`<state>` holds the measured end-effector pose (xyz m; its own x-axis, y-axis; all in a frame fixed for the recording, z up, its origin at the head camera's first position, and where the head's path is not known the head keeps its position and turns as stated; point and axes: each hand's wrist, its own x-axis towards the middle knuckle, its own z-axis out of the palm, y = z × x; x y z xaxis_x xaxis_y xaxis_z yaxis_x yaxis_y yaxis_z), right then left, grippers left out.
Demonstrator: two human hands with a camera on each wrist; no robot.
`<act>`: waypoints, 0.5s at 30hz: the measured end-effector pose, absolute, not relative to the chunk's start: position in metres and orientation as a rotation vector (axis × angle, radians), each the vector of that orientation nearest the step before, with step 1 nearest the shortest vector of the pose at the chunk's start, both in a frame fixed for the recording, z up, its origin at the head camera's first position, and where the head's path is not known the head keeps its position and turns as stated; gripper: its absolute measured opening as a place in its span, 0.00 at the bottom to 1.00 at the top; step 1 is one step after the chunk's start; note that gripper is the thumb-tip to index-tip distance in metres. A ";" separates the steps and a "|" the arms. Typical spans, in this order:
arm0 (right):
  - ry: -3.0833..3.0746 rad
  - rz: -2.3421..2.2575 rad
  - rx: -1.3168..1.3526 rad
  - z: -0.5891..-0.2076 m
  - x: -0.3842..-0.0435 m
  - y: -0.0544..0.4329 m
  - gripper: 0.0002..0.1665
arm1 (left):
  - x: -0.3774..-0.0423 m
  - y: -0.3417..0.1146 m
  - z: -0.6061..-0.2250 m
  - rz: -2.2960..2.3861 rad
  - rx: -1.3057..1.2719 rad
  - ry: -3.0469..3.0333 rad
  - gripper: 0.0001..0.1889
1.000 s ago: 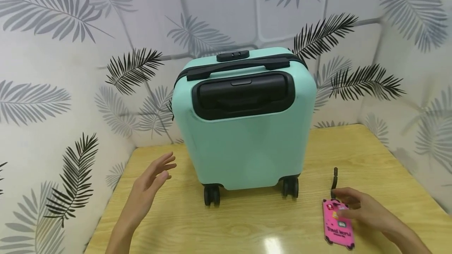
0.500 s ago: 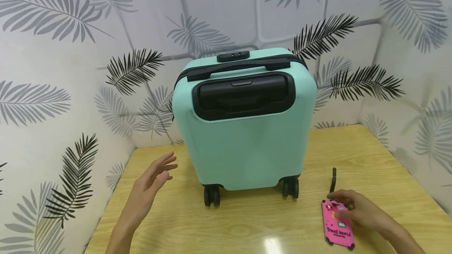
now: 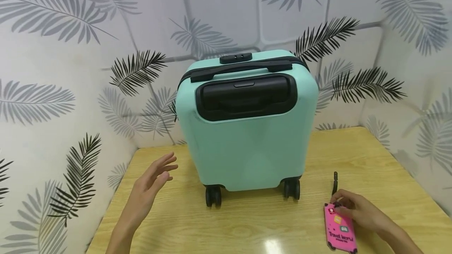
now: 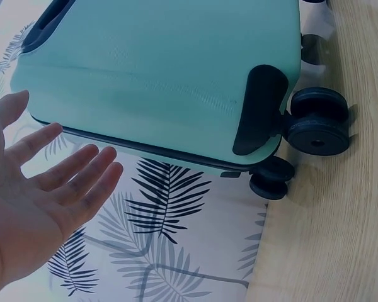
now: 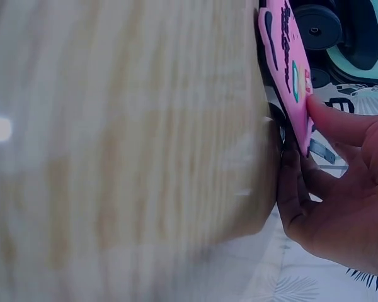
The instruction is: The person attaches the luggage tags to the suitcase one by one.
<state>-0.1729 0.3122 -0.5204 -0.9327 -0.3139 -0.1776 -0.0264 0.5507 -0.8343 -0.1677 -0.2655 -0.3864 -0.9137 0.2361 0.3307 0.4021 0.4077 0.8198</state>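
My right hand [image 3: 365,213] pinches a pink luggage tag [image 3: 340,232] by its strap end. In the right wrist view, the thumb presses the printed face of the tag [image 5: 293,75] while the fingers curl under its edge. A black strap [image 3: 335,183] extends from the tag towards the back of the table. My left hand [image 3: 150,185] hovers left of a mint-green suitcase [image 3: 250,148], holding nothing. Its fingers are spread and relaxed, apart from the suitcase side, as the left wrist view also shows. The suitcase stands upright on black wheels [image 3: 213,196], its pull handle [image 3: 247,95] lowered.
The wooden table [image 3: 247,222] carries the suitcase and tag. Leaf-patterned wall covering [image 3: 137,69] rises close behind the suitcase and along both sides. A bright light reflection [image 3: 272,246] lies near the front of the table.
My right thumb and fingers have closed on the tag's strap end, and the thumb has shifted up the tag's face. The head view has shifted slightly. My left hand stays in place.
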 end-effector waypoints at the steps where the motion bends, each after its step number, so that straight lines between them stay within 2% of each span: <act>1: 2.481 -1.329 -0.267 -0.520 -0.172 0.312 0.13 | -0.167 -0.266 -0.386 -1.521 -0.571 -2.495 0.24; 15: 2.506 -1.381 -0.111 -0.520 -0.172 0.312 0.12 | -0.164 -0.270 -0.384 -1.532 -0.565 -2.473 0.25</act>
